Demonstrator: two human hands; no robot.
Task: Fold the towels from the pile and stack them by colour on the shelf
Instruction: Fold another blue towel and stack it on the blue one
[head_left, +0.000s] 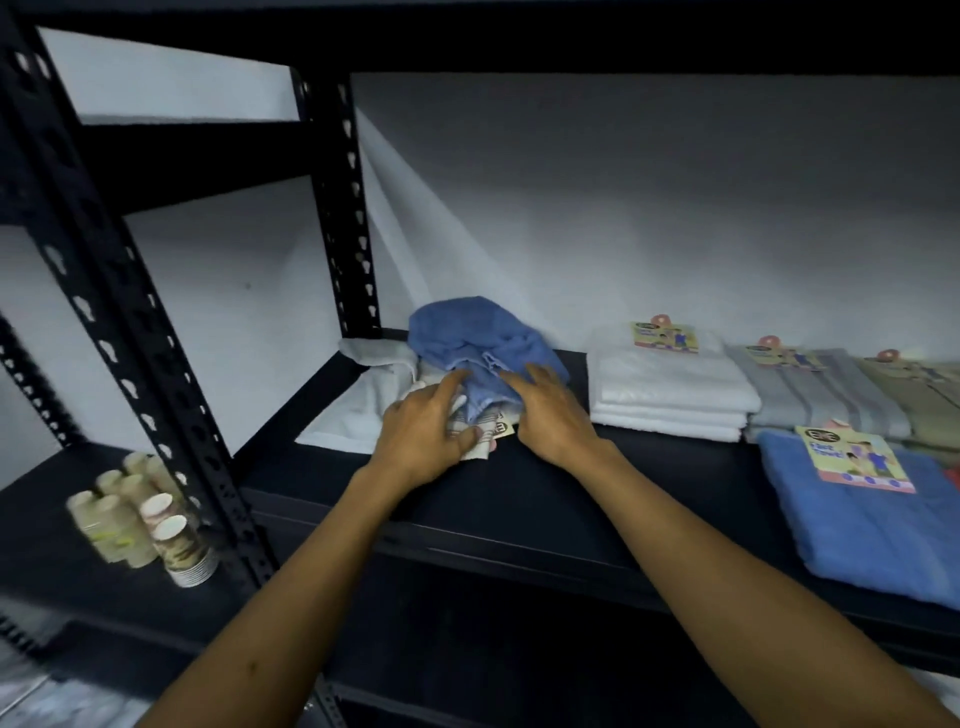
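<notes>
A crumpled blue terry towel (480, 340) sits heaped on top of the loose pile at the left end of the black metal shelf (519, 499); under it lies a rumpled white towel (363, 400), spread flat towards the shelf's left post; right of the pile, along the shelf's back, stand a folded white stack (670, 395), a folded grey stack (826, 395) and a folded olive stack (930, 395), each labelled; a folded blue towel (872, 525) lies at the shelf's front right.
</notes>
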